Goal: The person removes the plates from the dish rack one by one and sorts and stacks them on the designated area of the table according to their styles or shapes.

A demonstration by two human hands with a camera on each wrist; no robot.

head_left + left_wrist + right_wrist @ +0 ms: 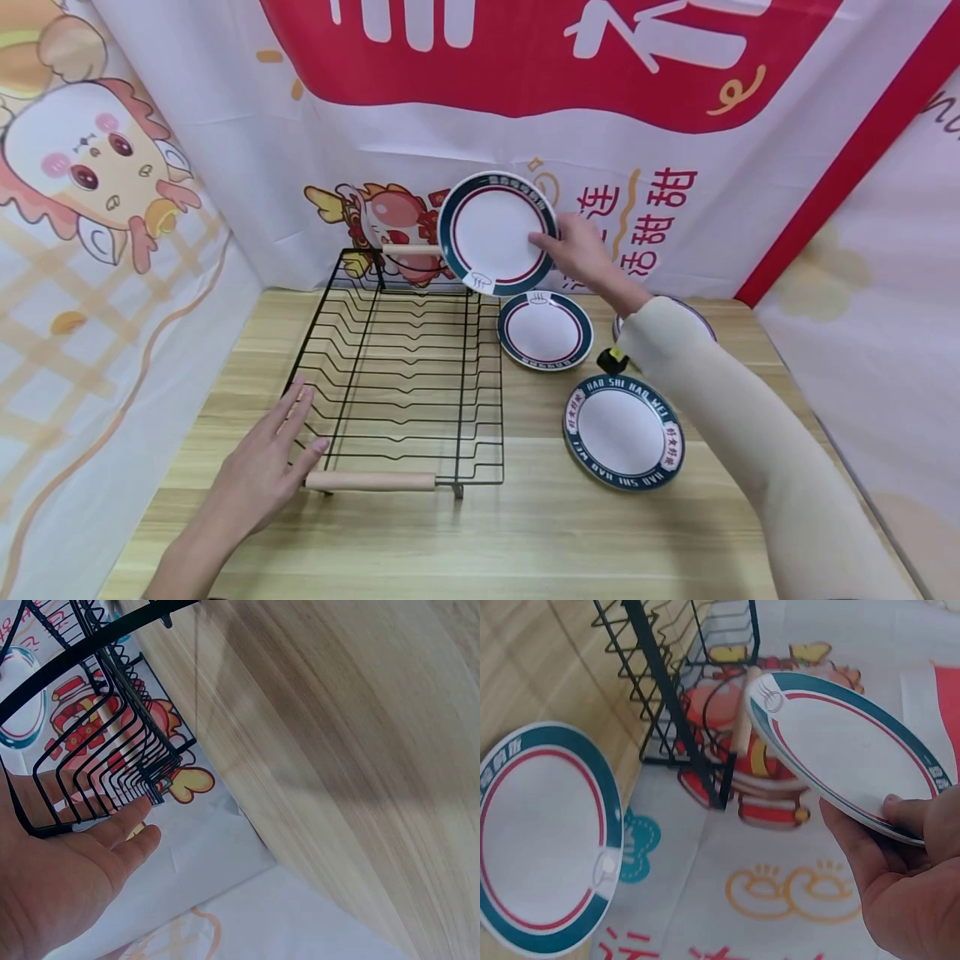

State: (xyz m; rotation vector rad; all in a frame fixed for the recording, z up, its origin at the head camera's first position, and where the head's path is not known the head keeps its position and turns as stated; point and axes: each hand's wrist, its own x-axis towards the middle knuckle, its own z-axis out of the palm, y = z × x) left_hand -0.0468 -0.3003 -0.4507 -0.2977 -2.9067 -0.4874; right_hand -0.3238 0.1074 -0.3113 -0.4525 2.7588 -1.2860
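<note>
My right hand (581, 250) pinches the right rim of a white plate (495, 233) with a green border and red ring. The plate is raised and tilted by the rack's far right corner; in the right wrist view, thumb on top and fingers beneath grip the plate (847, 754). A black wire dish rack (401, 383) with wooden handles stands on the table, no plate in its slots. At its near left side my left hand (262, 462) rests with fingers extended. The left wrist view shows that hand (82, 877) against the rack's wires (112, 742).
Right of the rack lies a similar green-rimmed plate (545, 331). Nearer is a plate with lettered border (624, 432). Another plate (693, 317) is partly hidden by the right sleeve, beside a small black object (612, 361). Printed cloth (480, 133) hangs behind the wooden table (525, 542).
</note>
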